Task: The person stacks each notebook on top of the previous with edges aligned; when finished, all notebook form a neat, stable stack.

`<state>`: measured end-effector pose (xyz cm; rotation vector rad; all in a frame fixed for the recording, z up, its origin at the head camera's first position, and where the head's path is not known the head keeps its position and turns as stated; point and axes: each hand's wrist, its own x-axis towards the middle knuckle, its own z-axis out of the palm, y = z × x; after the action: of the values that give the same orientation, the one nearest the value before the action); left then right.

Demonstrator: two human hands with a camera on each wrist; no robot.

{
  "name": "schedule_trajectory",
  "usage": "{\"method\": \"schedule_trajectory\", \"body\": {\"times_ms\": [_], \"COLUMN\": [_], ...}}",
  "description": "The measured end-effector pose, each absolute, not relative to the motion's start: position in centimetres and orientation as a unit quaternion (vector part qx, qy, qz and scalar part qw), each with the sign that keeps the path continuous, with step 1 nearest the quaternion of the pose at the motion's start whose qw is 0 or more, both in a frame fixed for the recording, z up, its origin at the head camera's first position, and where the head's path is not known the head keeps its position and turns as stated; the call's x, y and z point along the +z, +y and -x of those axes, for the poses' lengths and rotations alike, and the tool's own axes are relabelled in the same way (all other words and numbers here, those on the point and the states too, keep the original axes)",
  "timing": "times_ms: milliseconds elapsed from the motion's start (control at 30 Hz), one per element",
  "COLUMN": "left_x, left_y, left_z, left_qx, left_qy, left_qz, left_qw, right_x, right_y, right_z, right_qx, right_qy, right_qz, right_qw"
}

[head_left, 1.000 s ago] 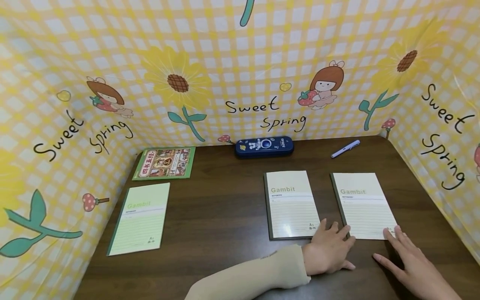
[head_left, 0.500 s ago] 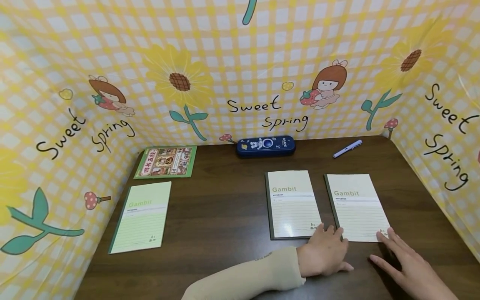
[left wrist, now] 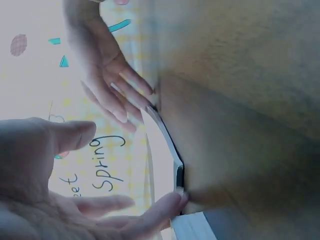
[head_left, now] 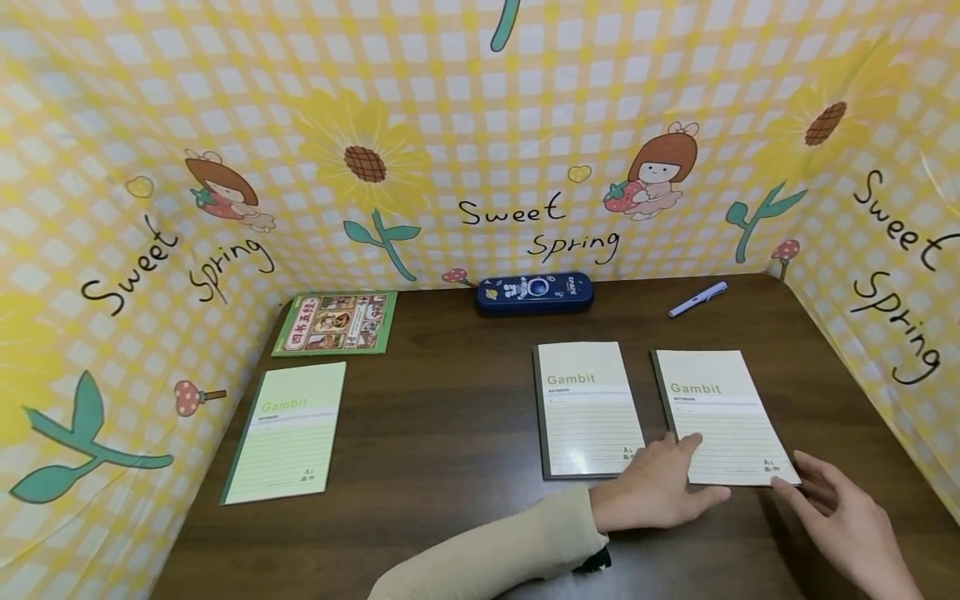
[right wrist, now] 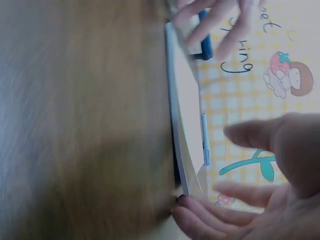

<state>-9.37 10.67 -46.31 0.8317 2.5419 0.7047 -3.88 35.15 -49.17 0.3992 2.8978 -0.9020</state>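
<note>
Notebook (head_left: 723, 417) nearest the worktop's (head_left: 435, 433) right edge, in the head view, lies between left hand (head_left: 656, 487), its fingers spread, and right hand (head_left: 843, 508) at the near right corner. Just beside is a second notebook (head_left: 588, 400); a greenish notebook (head_left: 285, 442) lies by the left edge, a picture book (head_left: 335, 323) near the far left corner, a blue case (head_left: 535, 294) along the far edge. Left wrist view: thumb apart, one fingertip at the spine. Right wrist view: fingertips at the corner, thumb apart.

The left hand (head_left: 655, 487) and right hand (head_left: 846, 518) flank the rightmost notebook (head_left: 722, 412) of 3.
</note>
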Motion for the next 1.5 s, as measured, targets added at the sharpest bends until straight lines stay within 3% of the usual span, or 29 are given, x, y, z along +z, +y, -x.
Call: {"method": "schedule_trajectory", "body": {"times_ms": [433, 633, 967, 1500], "left_x": [-45.7, -45.6, -46.7, -47.3], "left_y": [10.5, 10.4, 9.2, 5.8], "left_z": [9.5, 9.3, 10.2, 10.7], "left_qx": [0.474, 0.527, 0.583, 0.560], "left_qy": [0.833, 0.807, 0.770, 0.791], "left_qz": [-0.108, -0.065, -0.088, -0.125], "left_qw": [0.266, 0.258, 0.246, 0.212], "right_x": [-50.2, -50.3, -51.2, -50.2], "right_y": [36.9, 37.3, 38.0, 34.7], "right_z": [4.2, 4.2, 4.2, 5.3], "right_qx": [-0.448, -0.484, -0.620, -0.596], "right_qy": [0.869, 0.840, 0.735, 0.755], "right_qz": [-0.201, -0.226, -0.199, -0.173], "right_qw": [0.062, 0.095, 0.186, 0.212]}}
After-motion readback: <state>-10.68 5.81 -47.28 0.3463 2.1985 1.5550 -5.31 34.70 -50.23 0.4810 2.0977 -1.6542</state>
